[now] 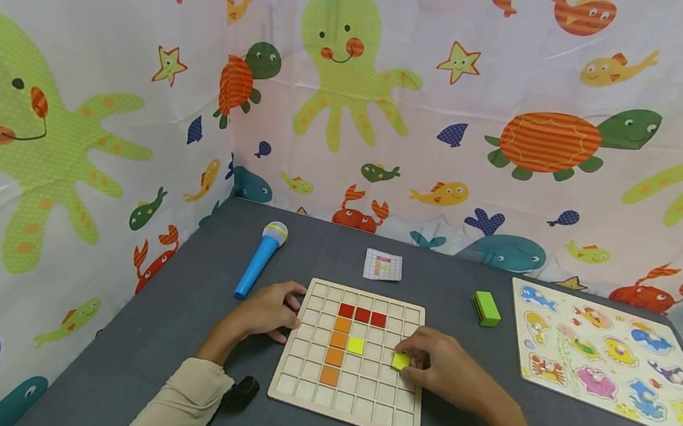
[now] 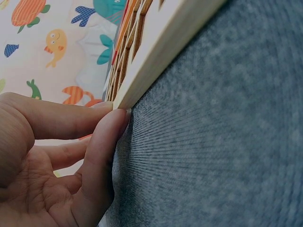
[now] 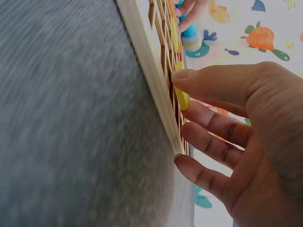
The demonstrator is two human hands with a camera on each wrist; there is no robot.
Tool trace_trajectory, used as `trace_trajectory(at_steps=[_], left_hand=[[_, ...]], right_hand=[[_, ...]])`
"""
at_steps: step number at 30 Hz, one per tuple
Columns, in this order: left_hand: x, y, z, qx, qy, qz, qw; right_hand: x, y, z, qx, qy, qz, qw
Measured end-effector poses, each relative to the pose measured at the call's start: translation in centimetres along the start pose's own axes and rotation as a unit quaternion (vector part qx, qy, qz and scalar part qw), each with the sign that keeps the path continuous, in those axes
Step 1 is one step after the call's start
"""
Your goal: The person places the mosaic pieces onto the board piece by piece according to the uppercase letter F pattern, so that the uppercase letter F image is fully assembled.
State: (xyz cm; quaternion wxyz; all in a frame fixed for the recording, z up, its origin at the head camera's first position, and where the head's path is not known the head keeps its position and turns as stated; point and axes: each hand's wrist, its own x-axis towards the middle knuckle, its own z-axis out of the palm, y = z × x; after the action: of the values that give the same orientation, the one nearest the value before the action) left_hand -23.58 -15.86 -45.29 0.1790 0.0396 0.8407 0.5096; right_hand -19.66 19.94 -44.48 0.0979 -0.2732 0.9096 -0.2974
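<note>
A square wooden grid board [image 1: 363, 409] lies on the dark table in front of me. Three red tiles [image 1: 363, 315] form a row near its top, several orange tiles [image 1: 337, 340] run down a column below, and one yellow tile [image 1: 355, 346] sits beside that column. My left hand [image 1: 265, 310] holds the board's left edge, its thumb and index finger [image 2: 71, 120] pinching the wooden rim. Near the board's right side, my right hand [image 1: 447, 366] pinches another yellow tile [image 3: 181, 98] between thumb and index finger, tilted close over the grid cells.
A small card [image 1: 383, 265] with a coloured grid pattern lies behind the board. To the left is a blue toy microphone [image 1: 259, 260]. A green block [image 1: 487, 309] and a sea-animal puzzle board [image 1: 575, 391] lie to the right. Patterned cloth [image 1: 393, 126] walls the table's back.
</note>
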Motion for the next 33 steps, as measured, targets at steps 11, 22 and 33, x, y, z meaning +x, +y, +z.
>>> trace_trajectory(at_steps=[11, 22, 33], left_hand=[[0.1, -0.1, 0.0, -0.002, 0.001, -0.004, 1.0], [0.3, -0.1, 0.0, -0.007, 0.001, -0.004, 1.0], [0.2, -0.1, -0.1, -0.007, 0.0, -0.001, 1.0]], right_hand=[[1.9, -1.5, 0.6, -0.025, -0.013, -0.004, 0.9996], [2.9, -2.2, 1.1, -0.029, -0.009, -0.001, 0.9995], [3.4, -2.3, 1.4, -0.028, -0.003, -0.016, 0.9995]])
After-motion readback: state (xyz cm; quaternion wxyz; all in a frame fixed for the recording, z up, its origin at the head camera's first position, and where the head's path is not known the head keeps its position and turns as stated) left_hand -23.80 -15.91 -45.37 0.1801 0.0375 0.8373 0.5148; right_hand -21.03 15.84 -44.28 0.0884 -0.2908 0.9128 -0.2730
